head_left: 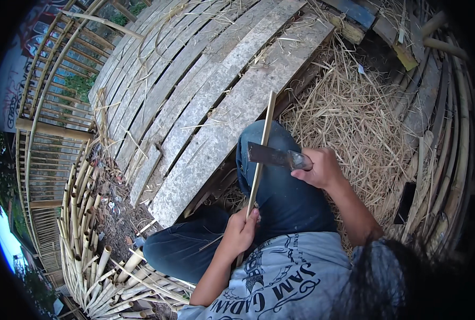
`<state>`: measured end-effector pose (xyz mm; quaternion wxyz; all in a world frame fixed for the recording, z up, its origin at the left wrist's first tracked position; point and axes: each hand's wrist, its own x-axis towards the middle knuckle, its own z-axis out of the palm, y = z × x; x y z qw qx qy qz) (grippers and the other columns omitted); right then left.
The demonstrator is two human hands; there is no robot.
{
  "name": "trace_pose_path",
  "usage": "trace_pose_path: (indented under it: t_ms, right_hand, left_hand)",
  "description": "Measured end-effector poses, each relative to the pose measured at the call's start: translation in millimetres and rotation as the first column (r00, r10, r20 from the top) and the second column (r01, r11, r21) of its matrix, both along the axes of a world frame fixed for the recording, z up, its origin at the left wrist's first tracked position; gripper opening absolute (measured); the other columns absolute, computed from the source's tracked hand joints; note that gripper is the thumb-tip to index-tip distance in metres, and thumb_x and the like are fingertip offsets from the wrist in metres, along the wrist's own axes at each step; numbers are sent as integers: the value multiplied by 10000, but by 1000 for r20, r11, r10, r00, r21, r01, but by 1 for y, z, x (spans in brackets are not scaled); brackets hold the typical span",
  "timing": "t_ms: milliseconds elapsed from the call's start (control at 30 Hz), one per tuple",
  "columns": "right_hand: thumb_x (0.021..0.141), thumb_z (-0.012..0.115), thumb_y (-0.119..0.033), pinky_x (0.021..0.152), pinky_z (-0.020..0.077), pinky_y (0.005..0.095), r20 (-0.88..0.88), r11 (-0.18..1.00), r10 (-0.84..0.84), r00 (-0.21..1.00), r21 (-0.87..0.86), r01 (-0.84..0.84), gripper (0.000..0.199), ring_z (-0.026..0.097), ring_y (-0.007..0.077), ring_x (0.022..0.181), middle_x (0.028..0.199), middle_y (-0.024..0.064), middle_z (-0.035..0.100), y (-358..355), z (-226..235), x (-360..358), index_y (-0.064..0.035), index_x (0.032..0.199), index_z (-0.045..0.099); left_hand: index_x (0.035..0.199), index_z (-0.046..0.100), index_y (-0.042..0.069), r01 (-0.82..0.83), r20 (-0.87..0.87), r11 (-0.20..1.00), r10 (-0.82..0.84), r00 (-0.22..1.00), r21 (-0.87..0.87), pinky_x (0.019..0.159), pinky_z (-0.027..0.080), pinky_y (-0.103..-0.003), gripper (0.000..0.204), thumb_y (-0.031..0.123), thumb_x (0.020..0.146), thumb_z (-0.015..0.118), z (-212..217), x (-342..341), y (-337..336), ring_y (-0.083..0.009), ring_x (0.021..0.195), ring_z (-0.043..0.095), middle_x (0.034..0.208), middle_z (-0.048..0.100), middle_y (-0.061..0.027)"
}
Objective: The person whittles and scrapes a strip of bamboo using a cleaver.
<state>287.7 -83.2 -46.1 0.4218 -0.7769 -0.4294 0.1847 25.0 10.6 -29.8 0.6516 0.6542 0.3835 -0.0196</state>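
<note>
A long, thin bamboo strip (260,160) lies slantwise over my bent knee in blue jeans (296,205). Its lower part is in my left hand (241,230), whose fingers are closed around it near my lap. My right hand (318,167) grips the handle of a broad-bladed knife (269,155). The dark, square-ended blade crosses the strip above the knee and points left. Whether its edge bites into the bamboo I cannot tell. Below my left hand, the strip's end is partly hidden by the hand and shirt.
A weathered plank platform (232,128) stands in front of me. Bamboo shavings (349,101) heap up at the right. Cut bamboo poles (83,213) are stacked at the left, below a bamboo fence (61,96). Long split bamboo lengths (451,154) line the far right.
</note>
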Motion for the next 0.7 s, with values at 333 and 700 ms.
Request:
trace_pose_path:
  t_ms: [333, 700]
  right_hand:
    - [671, 657, -755, 522, 488, 431, 291, 931, 327, 899, -260, -255, 680, 625, 334, 530, 524, 107, 578, 11, 34, 2, -91, 582, 539]
    - [668, 641, -773, 494, 475, 414, 345, 843, 478, 808, -437, -313, 705, 617, 315, 503, 523, 119, 581, 25, 61, -11, -77, 586, 561]
  left_hand:
    - [897, 560, 15, 74, -89, 933, -45, 995, 352, 629, 452, -527, 227, 214, 968, 473, 24, 15, -2, -455, 723, 611, 706, 608, -234]
    - [874, 563, 22, 40, -22, 852, -33, 999, 522, 501, 457, -513, 176, 181, 942, 528, 23, 14, -5, -430, 553, 593, 575, 569, -226]
